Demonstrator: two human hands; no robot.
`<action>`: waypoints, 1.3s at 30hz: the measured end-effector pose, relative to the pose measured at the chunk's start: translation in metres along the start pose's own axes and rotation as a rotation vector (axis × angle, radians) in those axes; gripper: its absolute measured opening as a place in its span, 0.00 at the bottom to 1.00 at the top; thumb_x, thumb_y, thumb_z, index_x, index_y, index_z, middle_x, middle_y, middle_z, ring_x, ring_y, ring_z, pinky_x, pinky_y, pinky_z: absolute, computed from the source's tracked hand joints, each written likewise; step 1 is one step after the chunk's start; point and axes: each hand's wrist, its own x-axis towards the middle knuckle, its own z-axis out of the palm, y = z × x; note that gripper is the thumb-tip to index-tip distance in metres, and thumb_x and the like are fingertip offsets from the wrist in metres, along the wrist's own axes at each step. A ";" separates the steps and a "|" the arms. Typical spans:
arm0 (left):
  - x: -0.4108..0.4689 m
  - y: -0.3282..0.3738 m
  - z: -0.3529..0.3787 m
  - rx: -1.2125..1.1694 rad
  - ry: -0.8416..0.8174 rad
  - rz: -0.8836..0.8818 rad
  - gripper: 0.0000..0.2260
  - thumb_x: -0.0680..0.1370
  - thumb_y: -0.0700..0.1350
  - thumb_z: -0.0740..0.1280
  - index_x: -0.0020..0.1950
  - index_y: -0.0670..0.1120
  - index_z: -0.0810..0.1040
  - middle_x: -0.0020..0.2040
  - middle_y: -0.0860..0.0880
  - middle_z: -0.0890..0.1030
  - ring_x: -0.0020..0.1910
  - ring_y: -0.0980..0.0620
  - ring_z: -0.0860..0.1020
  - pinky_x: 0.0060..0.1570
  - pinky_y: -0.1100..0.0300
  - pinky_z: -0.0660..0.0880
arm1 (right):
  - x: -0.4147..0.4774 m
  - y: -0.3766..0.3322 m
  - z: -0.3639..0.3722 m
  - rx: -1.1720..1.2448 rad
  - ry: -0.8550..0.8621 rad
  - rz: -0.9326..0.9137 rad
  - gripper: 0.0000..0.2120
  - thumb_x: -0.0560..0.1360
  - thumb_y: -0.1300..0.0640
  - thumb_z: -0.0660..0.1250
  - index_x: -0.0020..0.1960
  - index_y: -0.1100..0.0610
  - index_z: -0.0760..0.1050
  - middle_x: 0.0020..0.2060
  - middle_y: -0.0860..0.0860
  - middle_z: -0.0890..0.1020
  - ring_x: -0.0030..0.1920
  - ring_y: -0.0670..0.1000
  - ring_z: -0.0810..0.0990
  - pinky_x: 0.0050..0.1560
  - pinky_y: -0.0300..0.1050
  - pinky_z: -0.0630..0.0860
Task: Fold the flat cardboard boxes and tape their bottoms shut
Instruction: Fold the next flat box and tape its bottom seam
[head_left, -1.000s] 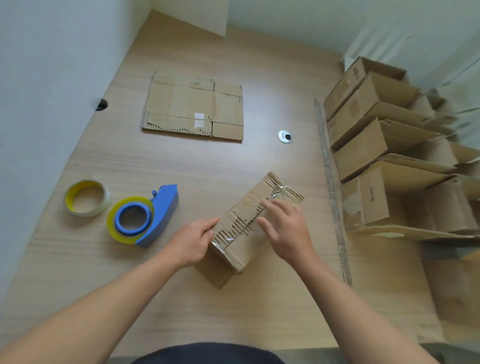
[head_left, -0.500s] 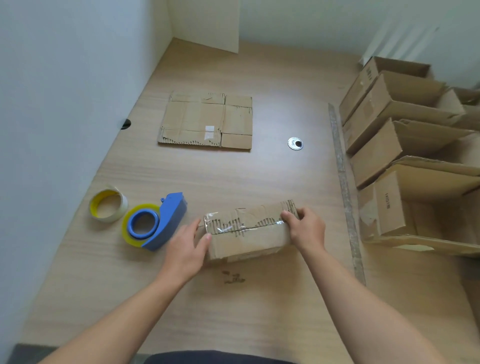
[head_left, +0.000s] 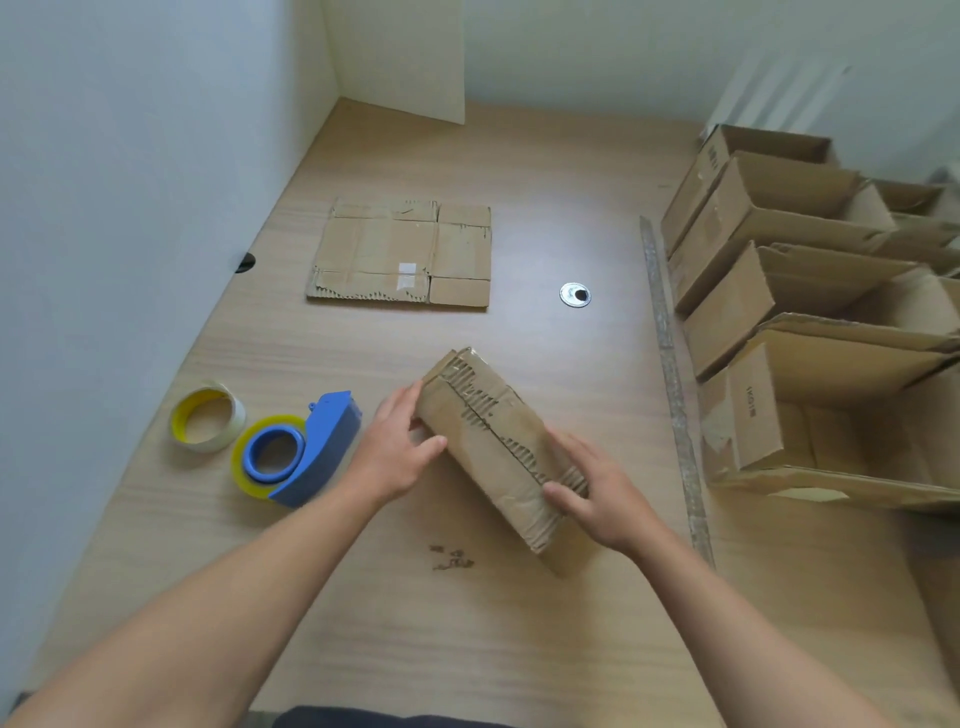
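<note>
- Printed string: a short line of dark characters running vertically on the outer side panel of the nearest open box, at the right edge of the desk. It looks like a code of letters or digits, too blurred to read with certainty.
- Pale torn patch: on the same box, at its left corner just beside the string. It is too blurred to tell whether it bears print.
- Two white stickers: one above the other on the flat cardboard sheet lying toward the far left of the desk. They are too small to tell whether any writing stands on them.
- Nothing else legible.
</note>
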 end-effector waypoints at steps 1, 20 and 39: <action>0.004 0.002 -0.002 0.006 0.001 0.019 0.34 0.77 0.48 0.71 0.80 0.50 0.59 0.76 0.49 0.63 0.70 0.50 0.71 0.71 0.51 0.67 | -0.001 -0.001 0.004 0.006 -0.042 -0.007 0.32 0.78 0.51 0.70 0.76 0.39 0.57 0.73 0.48 0.68 0.72 0.48 0.66 0.67 0.30 0.57; -0.029 -0.108 -0.076 0.655 -0.050 -0.183 0.33 0.82 0.58 0.58 0.80 0.62 0.41 0.63 0.46 0.72 0.61 0.45 0.73 0.58 0.51 0.72 | 0.020 -0.068 0.100 -0.293 0.063 -0.131 0.29 0.76 0.39 0.66 0.75 0.37 0.63 0.80 0.50 0.44 0.77 0.55 0.51 0.76 0.51 0.57; -0.013 -0.123 -0.057 0.758 0.010 -0.076 0.30 0.84 0.54 0.56 0.80 0.58 0.40 0.47 0.47 0.66 0.38 0.47 0.66 0.44 0.54 0.64 | 0.021 -0.116 0.094 -0.538 0.079 -0.051 0.27 0.77 0.36 0.62 0.75 0.37 0.64 0.80 0.47 0.45 0.79 0.50 0.37 0.74 0.54 0.55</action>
